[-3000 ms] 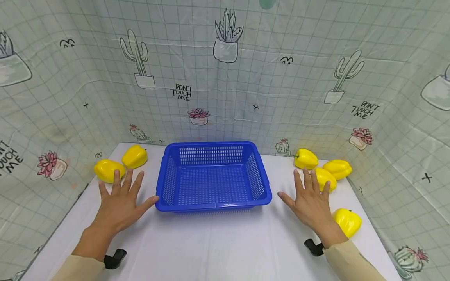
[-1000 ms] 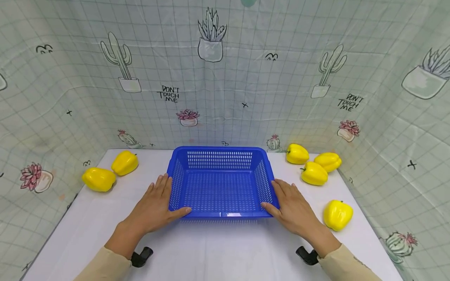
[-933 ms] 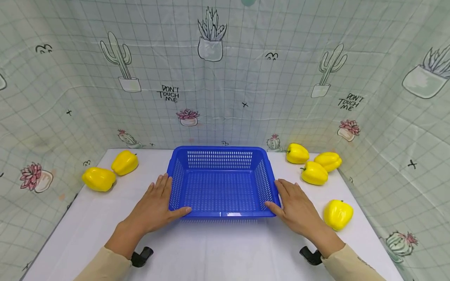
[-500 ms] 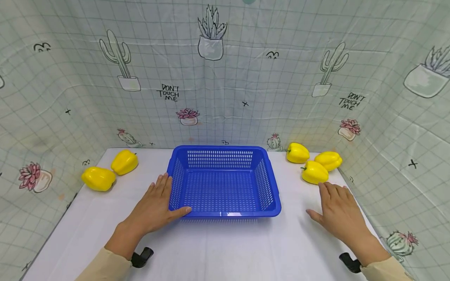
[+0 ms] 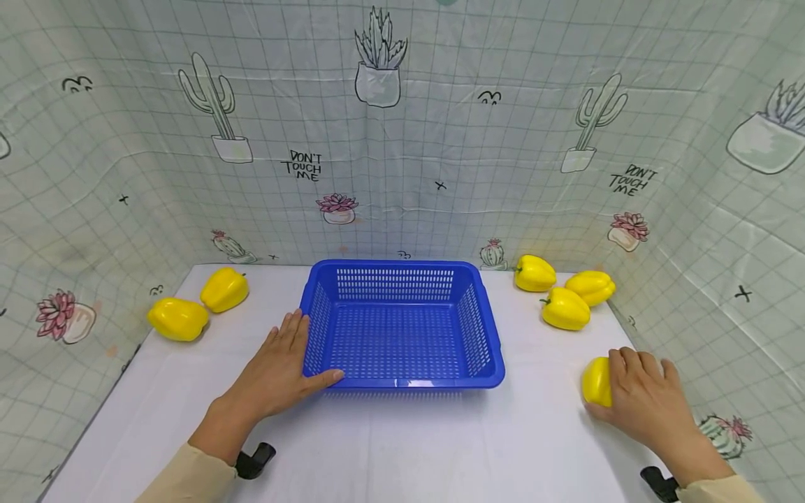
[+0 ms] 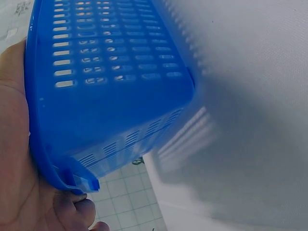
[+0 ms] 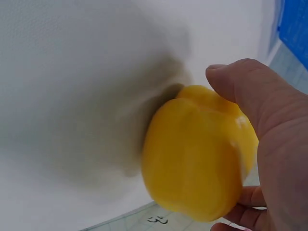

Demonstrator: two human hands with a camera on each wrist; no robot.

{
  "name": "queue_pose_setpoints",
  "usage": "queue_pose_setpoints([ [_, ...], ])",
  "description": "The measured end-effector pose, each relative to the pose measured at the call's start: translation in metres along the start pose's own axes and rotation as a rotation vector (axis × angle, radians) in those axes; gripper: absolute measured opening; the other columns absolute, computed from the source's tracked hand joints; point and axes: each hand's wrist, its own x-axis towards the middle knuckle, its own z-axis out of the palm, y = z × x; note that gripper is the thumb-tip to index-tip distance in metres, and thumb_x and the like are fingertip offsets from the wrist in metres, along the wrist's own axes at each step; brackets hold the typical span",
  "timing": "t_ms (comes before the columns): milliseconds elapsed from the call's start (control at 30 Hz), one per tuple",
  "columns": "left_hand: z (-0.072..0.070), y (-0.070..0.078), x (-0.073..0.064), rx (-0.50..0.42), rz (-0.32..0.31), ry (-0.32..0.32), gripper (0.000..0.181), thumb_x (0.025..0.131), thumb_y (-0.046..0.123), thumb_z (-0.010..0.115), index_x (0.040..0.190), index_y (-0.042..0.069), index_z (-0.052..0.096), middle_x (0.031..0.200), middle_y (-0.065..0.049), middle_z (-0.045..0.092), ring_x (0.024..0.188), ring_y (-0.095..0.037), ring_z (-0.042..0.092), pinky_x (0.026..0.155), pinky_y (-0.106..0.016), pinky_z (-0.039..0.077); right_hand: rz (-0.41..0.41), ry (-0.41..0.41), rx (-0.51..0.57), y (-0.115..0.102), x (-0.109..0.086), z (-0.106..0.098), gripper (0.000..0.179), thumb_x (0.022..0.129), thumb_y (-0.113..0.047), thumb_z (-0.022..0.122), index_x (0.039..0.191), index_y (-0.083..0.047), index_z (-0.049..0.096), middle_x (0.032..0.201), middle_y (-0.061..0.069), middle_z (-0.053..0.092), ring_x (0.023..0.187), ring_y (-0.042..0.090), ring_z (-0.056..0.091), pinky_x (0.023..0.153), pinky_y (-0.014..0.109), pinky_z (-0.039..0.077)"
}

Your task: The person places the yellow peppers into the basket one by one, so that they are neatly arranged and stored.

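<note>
My left hand [image 5: 274,370] rests on the near left corner of a blue plastic basket [image 5: 404,383], fingers lying straight along the left rim and thumb over the front rim. In the left wrist view, the palm lies against the rim of the slotted basket wall [image 6: 106,106]. On the right, my right hand [image 5: 650,402] grips a yellow bell pepper [image 5: 597,383] from above. The right wrist view shows the thumb on one side of that pepper [image 7: 192,159] and fingertips on the other. I cannot tell whether it touches the table.
Two yellow bell peppers [image 5: 224,289] lie at the back left. Three more bell peppers [image 5: 566,309] lie close together at the back right. White cloth covers the table [image 5: 415,447], and a grid-patterned curtain [image 5: 434,140] hangs around its back and sides.
Both hands came onto the basket, which shifted right. Then my right hand left its rim, moved right and took hold of the nearest bell pepper. The left hand stayed on the basket.
</note>
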Motion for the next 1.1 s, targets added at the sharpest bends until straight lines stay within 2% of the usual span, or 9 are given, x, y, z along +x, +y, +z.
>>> queue_pose_setpoints([
  [400, 0.000, 0.000, 0.000, -0.009, -0.012, -0.001, 0.125, 0.090, 0.084, 0.053, 0.166, -0.007, 0.013, 0.174, -0.030, 0.010, 0.162, -0.047, 0.010, 0.131, -0.062, 0.014, 0.065, -0.120, 0.022, 0.003, 0.003, 0.008, 0.087, 0.068, -0.058, 0.088, 0.110, 0.008, 0.048, 0.098, 0.024, 0.055, 0.092, 0.045, 0.051, 0.077, 0.069, 0.042],
  [467, 0.000, 0.000, 0.000, -0.008, -0.015, 0.000, 0.125, 0.090, 0.084, 0.054, 0.166, -0.007, 0.013, 0.174, -0.030, 0.010, 0.162, -0.047, 0.010, 0.131, -0.062, 0.014, 0.063, -0.120, 0.026, 0.003, 0.005, 0.009, 0.085, 0.069, -0.057, 0.088, 0.109, 0.007, 0.048, 0.097, 0.023, 0.055, 0.091, 0.044, 0.052, 0.076, 0.067, 0.042],
  [700, 0.001, -0.002, 0.000, -0.008, -0.016, -0.007, 0.126, 0.090, 0.085, 0.052, 0.166, -0.007, 0.012, 0.174, -0.029, 0.009, 0.162, -0.046, 0.010, 0.131, -0.062, 0.014, 0.004, -0.009, 0.063, -0.001, 0.016, 0.019, 0.082, 0.068, -0.046, 0.089, 0.110, 0.007, 0.044, 0.099, 0.026, 0.055, 0.090, 0.044, 0.053, 0.072, 0.062, 0.045],
  [933, 0.001, -0.002, 0.001, -0.014, -0.022, -0.011, 0.127, 0.089, 0.086, 0.052, 0.166, -0.007, 0.012, 0.174, -0.029, 0.009, 0.162, -0.046, 0.009, 0.131, -0.061, 0.014, -0.089, 0.102, 0.114, -0.004, 0.029, 0.028, 0.079, 0.068, -0.036, 0.089, 0.112, 0.011, 0.043, 0.088, 0.020, 0.050, 0.079, 0.039, 0.054, 0.068, 0.058, 0.052],
  [1100, 0.001, -0.001, 0.001, -0.005, -0.021, -0.007, 0.127, 0.089, 0.086, 0.052, 0.166, -0.007, 0.013, 0.174, -0.029, 0.009, 0.162, -0.046, 0.010, 0.131, -0.061, 0.014, -0.129, 0.200, 0.113, -0.006, 0.040, 0.028, 0.082, 0.066, -0.035, 0.086, 0.118, 0.013, 0.045, 0.097, 0.027, 0.057, 0.087, 0.047, 0.059, 0.074, 0.062, 0.053],
])
